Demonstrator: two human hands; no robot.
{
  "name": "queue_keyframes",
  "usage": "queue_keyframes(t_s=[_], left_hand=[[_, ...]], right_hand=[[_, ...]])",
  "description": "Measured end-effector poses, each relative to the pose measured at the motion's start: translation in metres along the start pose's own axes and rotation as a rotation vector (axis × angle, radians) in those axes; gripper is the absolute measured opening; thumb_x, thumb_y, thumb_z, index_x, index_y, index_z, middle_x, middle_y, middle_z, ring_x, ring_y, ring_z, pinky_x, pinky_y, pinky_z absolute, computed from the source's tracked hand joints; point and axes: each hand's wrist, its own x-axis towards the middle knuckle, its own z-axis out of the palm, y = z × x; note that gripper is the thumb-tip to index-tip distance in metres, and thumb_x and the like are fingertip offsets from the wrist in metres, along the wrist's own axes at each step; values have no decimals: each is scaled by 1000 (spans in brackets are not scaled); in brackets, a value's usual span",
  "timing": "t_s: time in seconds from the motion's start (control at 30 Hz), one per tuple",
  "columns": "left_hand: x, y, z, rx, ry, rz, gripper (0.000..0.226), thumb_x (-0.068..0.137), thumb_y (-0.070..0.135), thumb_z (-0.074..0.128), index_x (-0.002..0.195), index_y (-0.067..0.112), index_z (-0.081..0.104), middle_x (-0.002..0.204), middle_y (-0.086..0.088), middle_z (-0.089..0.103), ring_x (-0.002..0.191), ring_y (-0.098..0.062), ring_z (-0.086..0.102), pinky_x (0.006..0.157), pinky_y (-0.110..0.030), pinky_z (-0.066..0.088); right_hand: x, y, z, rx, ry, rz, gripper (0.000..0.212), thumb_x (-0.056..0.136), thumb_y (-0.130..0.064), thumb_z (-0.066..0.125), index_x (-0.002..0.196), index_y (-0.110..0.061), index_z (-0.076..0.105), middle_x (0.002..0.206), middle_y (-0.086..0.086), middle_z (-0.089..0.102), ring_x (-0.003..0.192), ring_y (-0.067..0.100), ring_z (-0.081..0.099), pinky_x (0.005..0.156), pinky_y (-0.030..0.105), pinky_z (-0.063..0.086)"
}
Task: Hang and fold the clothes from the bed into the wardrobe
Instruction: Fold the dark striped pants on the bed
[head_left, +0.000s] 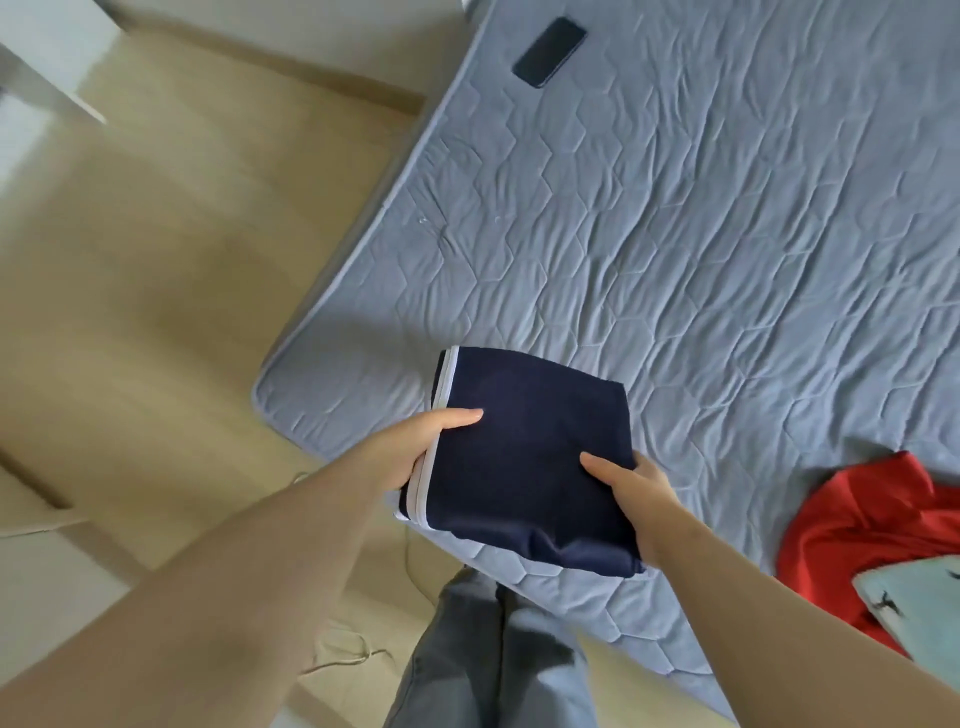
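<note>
Holding the folded navy garment (524, 467) w/ both hands, head view only, so all of this comes from that one look down.

My left hand (415, 452) grips the side w/ the white trim (434, 452), thumb flat on top, fingers tucked under & out of sight. My right hand (634, 488) pinches the opposite side the same way, thumb on top, rest hidden below. The garment is a neat flat square, over the near corner of the bed (675, 234), its lower edge hanging past the mattress above my jeans (493, 649). Can't tell if it touches the bed or is just clear of it.

Step, as I judge it: folding of this piece is done, it's the carry-to-wardrobe bit now. Wardrobe isn't in view, so the next move calls for turning away from the bed & keeping the square level, w/ support under it so the layers don't slide open; the near edge already sags a little.

Not finished overall: a red garment (872, 519) lies crumpled at the bed's right side, w/ a pale blue printed piece (919, 592) on top of it. Those are prob next.

Also: a dark phone (549, 52) lies far up the bed, well apart, & a thin cord (343, 660) is on the floor (156, 260) near my feet. Worth watching when I step.
</note>
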Motion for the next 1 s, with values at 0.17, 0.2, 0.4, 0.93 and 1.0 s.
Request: queue_keyframes(t_s=[0.17, 0.2, 0.4, 0.93, 1.0], left_hand=[[-89, -6, -38, -198, 50, 49, 27, 59, 41, 79, 75, 19, 78, 89, -5, 74, 76, -23, 72, 58, -28, 54], [-104, -7, -42, -242, 72, 61, 35, 52, 41, 81, 78, 17, 78, 88, -6, 74, 74, -25, 72, 58, -29, 54], [-189, -16, -87, -457, 162, 205, 55, 50, 39, 81, 97, 14, 69, 87, -9, 74, 73, -28, 71, 60, -34, 54], [-305, -69, -328, -839, 289, 415, 25, 78, 30, 71, 91, 10, 64, 68, -9, 72, 53, -26, 68, 46, -30, 52], [-317, -68, -374, -808, 329, 429, 25, 78, 30, 72, 90, 10, 63, 64, -9, 71, 50, -25, 67, 44, -29, 51]], right_hand=[[-54, -54, 34, -62, -124, -112, 25, 82, -22, 70, 103, -18, 57, 95, 4, 66, 84, 22, 64, 66, 30, 51], [-63, -65, 40, -86, -144, -139, 22, 83, -21, 70, 100, -19, 57, 94, 4, 66, 82, 21, 64, 64, 29, 50], [-120, -114, 104, -206, -313, -243, 12, 84, -17, 67, 94, -17, 59, 89, 5, 68, 81, 21, 65, 64, 30, 52], [-218, -167, 409, -648, -625, -488, 25, 85, -20, 67, 107, -20, 54, 105, 6, 64, 98, 28, 61, 88, 43, 51], [-225, -171, 458, -646, -646, -502, 20, 86, -20, 67, 102, -22, 55, 103, 5, 64, 95, 26, 62, 82, 40, 52]])
